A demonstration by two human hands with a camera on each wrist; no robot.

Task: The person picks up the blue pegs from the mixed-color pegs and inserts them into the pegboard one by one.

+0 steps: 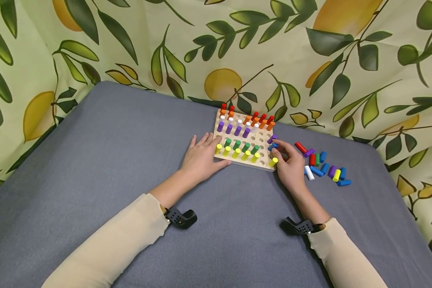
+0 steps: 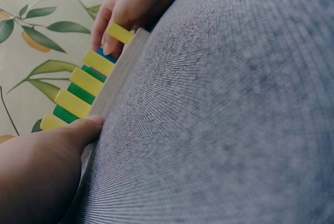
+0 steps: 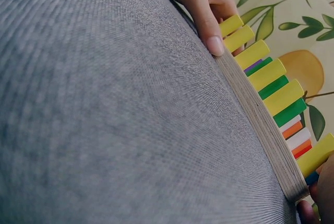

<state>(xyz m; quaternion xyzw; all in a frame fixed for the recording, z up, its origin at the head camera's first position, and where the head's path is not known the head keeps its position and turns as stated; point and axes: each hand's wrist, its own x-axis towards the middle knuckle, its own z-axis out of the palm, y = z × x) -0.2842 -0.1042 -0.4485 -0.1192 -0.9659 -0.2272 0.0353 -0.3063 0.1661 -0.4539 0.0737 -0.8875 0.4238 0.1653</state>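
Note:
A wooden pegboard (image 1: 245, 163) lies near the far edge of the table, with rows of red, orange, white, purple, green and yellow pegs standing in its holes. At its left side rests my left hand (image 1: 200, 158), fingers extended, the thumb along the front left corner. My right hand (image 1: 291, 165) pinches a blue peg (image 1: 272, 147) at the board's right side, between a purple peg (image 1: 272, 139) and a yellow peg (image 1: 273, 162). In the right wrist view that blue peg (image 3: 311, 177) shows only partly behind the yellow one. Whether its lower end sits in a hole is hidden.
Right of the board, loose pegs lie scattered on the grey cloth, among them a red peg (image 1: 300, 147), a white peg (image 1: 309, 173) and several blue ones. A leaf-and-fruit patterned curtain (image 1: 187, 44) hangs behind the table. Each wrist wears a black camera mount (image 1: 181, 218).

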